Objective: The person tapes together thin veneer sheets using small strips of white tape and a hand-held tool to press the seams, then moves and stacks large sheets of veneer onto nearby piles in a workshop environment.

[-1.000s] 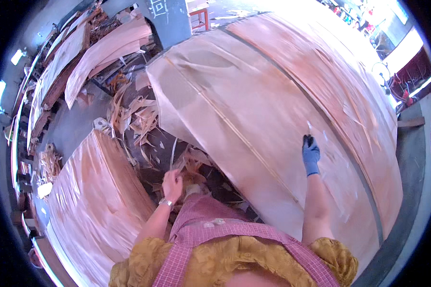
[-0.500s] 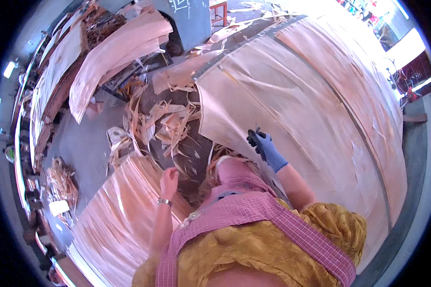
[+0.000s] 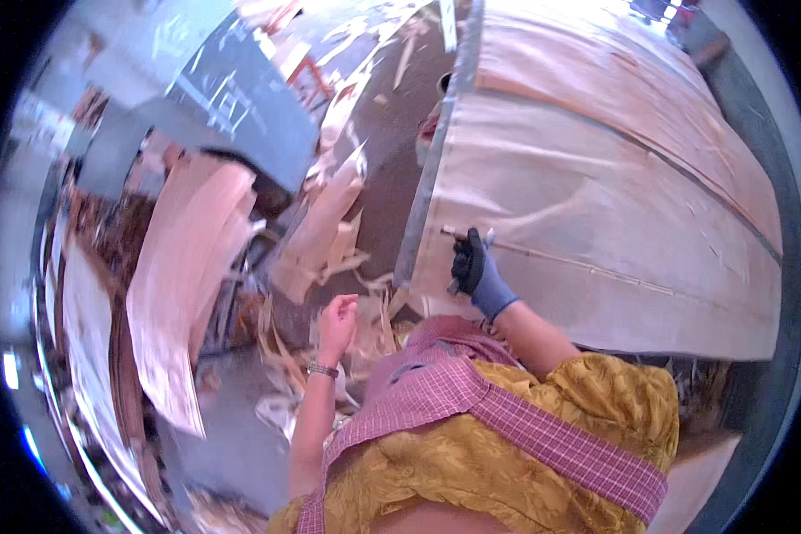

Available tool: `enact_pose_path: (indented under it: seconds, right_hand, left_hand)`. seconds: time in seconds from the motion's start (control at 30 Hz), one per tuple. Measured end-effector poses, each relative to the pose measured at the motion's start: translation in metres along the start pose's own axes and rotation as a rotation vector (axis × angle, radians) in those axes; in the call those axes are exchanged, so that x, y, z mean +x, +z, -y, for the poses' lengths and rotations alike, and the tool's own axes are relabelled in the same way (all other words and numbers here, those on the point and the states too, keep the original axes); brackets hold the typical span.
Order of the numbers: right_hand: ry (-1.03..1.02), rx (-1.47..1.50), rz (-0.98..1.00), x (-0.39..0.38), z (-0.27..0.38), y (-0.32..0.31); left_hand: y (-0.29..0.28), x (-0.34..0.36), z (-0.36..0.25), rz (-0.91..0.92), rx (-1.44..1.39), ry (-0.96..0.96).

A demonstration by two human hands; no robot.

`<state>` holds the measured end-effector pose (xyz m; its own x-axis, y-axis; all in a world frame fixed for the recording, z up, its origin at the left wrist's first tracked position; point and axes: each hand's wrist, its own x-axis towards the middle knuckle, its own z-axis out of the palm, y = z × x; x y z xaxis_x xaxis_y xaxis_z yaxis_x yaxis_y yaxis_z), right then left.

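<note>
My right hand (image 3: 479,274) wears a blue glove with black palm and fingers. It is closed around a small dark hand tool whose kind I cannot make out; the fingers hide most of it. The hand is over a broad pale wood veneer sheet (image 3: 561,214), close to the sheet's left edge. A thin strip (image 3: 596,271) runs across that sheet, starting beside my fingers. My left hand (image 3: 338,322) is bare, with a metal band at the wrist. Its fingers are curled with nothing visible in them, held above the scrap-strewn floor.
Torn veneer scraps (image 3: 325,236) litter the floor ahead and left. A stack of curved veneer sheets (image 3: 187,276) stands at the left, near a blue-grey panel (image 3: 249,98). A grey edge (image 3: 432,191) borders the large sheet. Far ahead is a red frame (image 3: 309,84).
My view has turned, and I am now nearer the left edge of the large sheet. My right hand has moved to the thin strip's end. My left hand remains raised and curled.
</note>
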<state>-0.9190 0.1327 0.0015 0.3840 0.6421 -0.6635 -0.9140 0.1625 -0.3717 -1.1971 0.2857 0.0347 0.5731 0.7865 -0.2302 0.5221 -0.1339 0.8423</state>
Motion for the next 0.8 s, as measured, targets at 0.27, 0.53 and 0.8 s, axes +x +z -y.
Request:
enact_pose_path:
  seconds: [0.27, 0.53, 0.8]
  right_hand:
    - [-0.277, 0.202, -0.154, 0.024, -0.012, 0.036]
    - [-0.703, 0.226, -0.743, 0.006, -0.065, 0.087]
    - [-1.147, 0.355, -1.458, 0.005, -0.147, 0.098]
  left_hand:
    - [0.050, 0.266, -0.159, 0.551, 0.359, 0.627]
    - [0.239, 0.458, -0.262, 0.713, 0.936, 0.967]
    - [0.263, 0.480, -0.258, 0.470, 1.171, 1.154]
